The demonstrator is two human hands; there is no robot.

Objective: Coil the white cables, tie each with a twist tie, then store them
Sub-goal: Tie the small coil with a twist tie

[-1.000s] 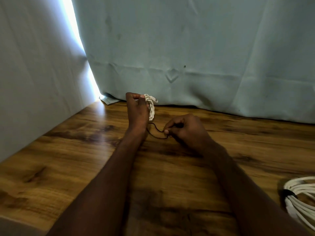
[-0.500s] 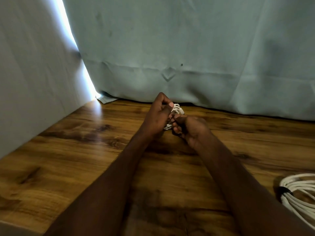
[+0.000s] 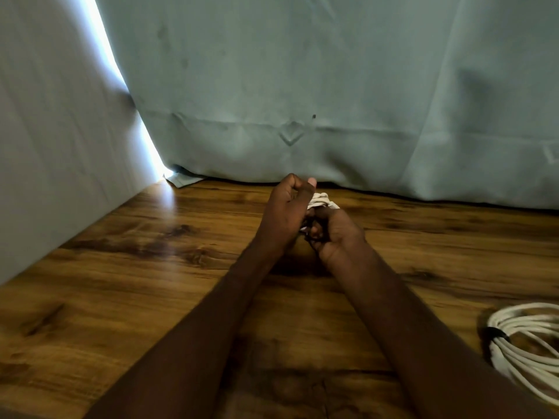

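Observation:
A small coil of white cable (image 3: 321, 201) is held above the wooden table (image 3: 121, 285), mostly hidden between my hands. My left hand (image 3: 286, 216) grips the coil from the left. My right hand (image 3: 335, 234) presses against it from the right and pinches a thin black twist tie (image 3: 311, 240), which loops under the coil. A second, larger coiled white cable (image 3: 526, 343) lies on the table at the right edge, bound with a black tie (image 3: 496, 334).
A pale green curtain (image 3: 332, 86) hangs along the table's far edge. A light wall (image 3: 45, 146) closes the left side, with a bright gap of daylight between them.
My hands have come together: the right hand brought the black twist tie up to the coil, and both moved slightly right. The tie's open loop is now drawn in against the cable.

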